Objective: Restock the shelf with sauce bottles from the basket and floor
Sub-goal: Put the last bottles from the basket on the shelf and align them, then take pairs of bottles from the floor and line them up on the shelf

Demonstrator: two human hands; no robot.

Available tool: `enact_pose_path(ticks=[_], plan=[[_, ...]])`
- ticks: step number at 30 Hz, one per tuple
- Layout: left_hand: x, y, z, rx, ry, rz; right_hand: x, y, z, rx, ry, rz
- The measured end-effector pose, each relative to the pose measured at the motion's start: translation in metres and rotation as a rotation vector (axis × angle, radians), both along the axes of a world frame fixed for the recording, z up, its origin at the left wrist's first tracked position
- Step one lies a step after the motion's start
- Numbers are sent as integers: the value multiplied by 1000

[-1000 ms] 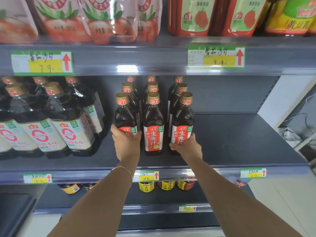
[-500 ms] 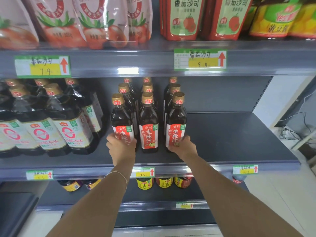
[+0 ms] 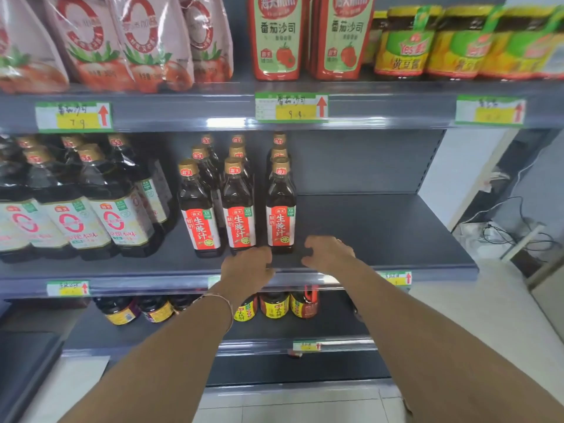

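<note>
Three rows of dark sauce bottles with gold caps and red labels stand on the middle shelf point(image 3: 381, 233). The front ones are the left bottle point(image 3: 200, 215), the middle bottle point(image 3: 238, 213) and the right bottle point(image 3: 280, 212). My left hand point(image 3: 247, 267) hangs just below and in front of the middle bottle, fingers loosely curled, holding nothing. My right hand point(image 3: 328, 253) is to the right of the right bottle, apart from it, fingers relaxed and empty. No basket is in view.
Large dark jugs point(image 3: 110, 209) fill the shelf's left part; the right part is bare. Tomato pouches point(image 3: 131, 41), ketchup packs point(image 3: 279, 38) and yellow jars point(image 3: 406, 44) sit above. Small jars point(image 3: 274, 305) stand on the lower shelf. Cables point(image 3: 506, 233) lie at the right.
Both hands have let go of the front bottles and drawn back toward the shelf edge. The view has swung right.
</note>
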State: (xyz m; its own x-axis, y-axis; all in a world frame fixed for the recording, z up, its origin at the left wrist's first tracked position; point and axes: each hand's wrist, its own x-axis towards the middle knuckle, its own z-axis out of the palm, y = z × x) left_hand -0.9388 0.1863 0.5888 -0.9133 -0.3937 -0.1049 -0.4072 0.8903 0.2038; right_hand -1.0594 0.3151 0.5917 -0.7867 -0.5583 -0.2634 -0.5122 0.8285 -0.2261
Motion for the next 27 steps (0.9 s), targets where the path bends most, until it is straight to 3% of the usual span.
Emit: enact_pose_path(ticks=[3, 11, 17, 27], plan=[[-1, 17, -7, -5, -64, -78, 5, 23, -4, -37, -20, -20], [-2, 79, -16, -43, -20, -302, 41, 105, -9, -106, 23, -173], [24, 132, -26, 1, -72, -492, 102, 175, 0, -45, -44, -300], [41, 303, -37, 36, -238, -886, 174, 362, -17, 34, -129, -668]])
